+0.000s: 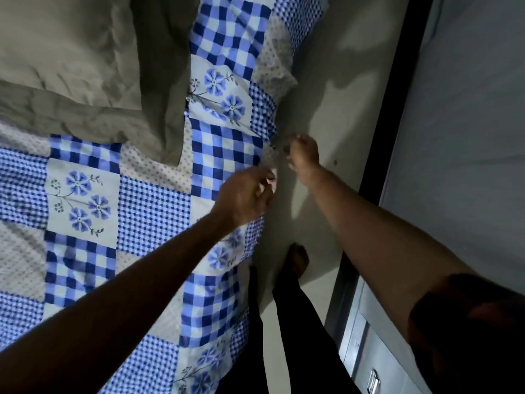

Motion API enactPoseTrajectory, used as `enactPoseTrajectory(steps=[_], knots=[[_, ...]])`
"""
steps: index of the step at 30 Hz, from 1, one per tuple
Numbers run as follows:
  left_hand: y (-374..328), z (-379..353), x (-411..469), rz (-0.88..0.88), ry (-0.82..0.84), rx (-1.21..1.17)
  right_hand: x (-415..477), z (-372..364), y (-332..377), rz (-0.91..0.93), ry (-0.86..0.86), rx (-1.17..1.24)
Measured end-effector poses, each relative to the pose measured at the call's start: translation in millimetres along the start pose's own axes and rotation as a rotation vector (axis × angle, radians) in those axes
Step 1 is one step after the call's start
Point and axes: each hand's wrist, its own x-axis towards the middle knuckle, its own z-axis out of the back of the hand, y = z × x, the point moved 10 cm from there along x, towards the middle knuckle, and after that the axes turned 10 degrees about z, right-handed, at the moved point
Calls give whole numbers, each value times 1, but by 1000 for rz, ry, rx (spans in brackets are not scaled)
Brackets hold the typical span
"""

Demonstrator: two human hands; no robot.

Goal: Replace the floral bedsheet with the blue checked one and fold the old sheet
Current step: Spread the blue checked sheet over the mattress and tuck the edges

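Much of the sheet [153, 206] is out of sight. It runs off the frame at 9, 12 and 6 o'clock, and a grey-brown pillow [85, 61] covers its corner toward 10 o'clock. The left forearm crosses it from 7 o'clock toward the centre. Whatever lies under the sheet is fully covered. The fingertips of both hands are smeared by blur, and the room is dim.

The sheet is spread flat and fairly smooth. It is a patchwork of blue and white squares: large checks, fine checks, pale dotted patches, and panels with blue flowers on grey stems. Its long edge runs from 1 o'clock down to 6 o'clock and droops slightly toward the pale floor [318, 81].

The left hand [244, 194], just right of centre, has its fingers curled and pinches that edge between thumb and fingers. The right hand [305, 159], just beside it toward 2 o'clock, also has curled fingers. Its tips meet the hem, but I cannot tell whether they actually grip the cloth.

Below the hands, toward 5 o'clock, a bare foot [297, 260] stands on the floor under black trousers [301, 336]. A grey metal cabinet [377, 351] with a small latch [374, 380] is cut off at 5 o'clock.
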Motion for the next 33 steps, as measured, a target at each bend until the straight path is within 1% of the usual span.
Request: enactPoseTrajectory(steps=[2,3,4,5,7,9,11,13,14,16,17,20,21,23,25,27,31,32,33], knots=[[-11,36,30,-99,-186,80,22,-5,29,-70,-14,329],[-16,47,45,-148,-247,146,31,-11,45,-104,17,453],[-17,52,57,-181,-288,218,40,-17,60,-109,53,506],[-19,53,70,-197,-303,290,49,-21,77,-67,87,493],[-18,44,91,-188,-253,387,65,-24,99,50,96,403],[-17,26,102,-159,-149,466,73,-13,100,139,-2,266],[-19,3,105,-157,-58,559,76,12,98,223,-113,81],[-24,-25,100,-188,39,640,82,36,102,276,-147,-53],[-27,-39,95,-205,89,653,88,47,109,299,-155,-81],[-37,-59,87,-248,176,646,102,65,121,265,-171,-69],[-45,-63,85,-284,175,627,108,71,125,242,-182,-66],[-76,-41,95,-364,28,528,114,79,111,195,-192,-160],[-83,-28,104,-357,-36,503,113,81,102,182,-199,-192],[-89,5,130,-280,-158,473,116,83,88,151,-220,-231],[-86,34,160,-196,-232,449,131,86,86,102,-217,-273],[-80,48,183,-161,-249,450,149,81,84,30,-141,-290],[-60,40,222,-169,-169,497,182,56,74,-154,142,-356],[-58,37,230,-167,-141,510,188,56,77,-200,159,-361],[-60,34,236,-166,-122,507,194,58,84,-200,139,-337]])
